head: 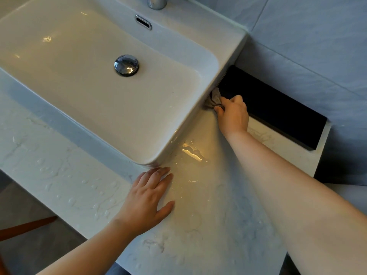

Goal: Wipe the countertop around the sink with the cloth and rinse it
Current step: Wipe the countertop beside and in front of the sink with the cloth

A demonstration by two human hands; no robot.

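Grey cloth [214, 98]: bunched, at our 1 o'clock, pressed against the right wall of the sink [188, 124] where it meets the countertop [208, 225]. Right hand [233, 114]: arm stretched forward, fingers curled round the cloth, gripping it. Left hand [149, 197]: at 6 o'clock, palm down, fingers straight, flat on the wet countertop beside the sink's near corner; we see nothing held

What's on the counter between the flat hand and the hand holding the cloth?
Only wet countertop: a puddle beside the sink, shown in the head view.
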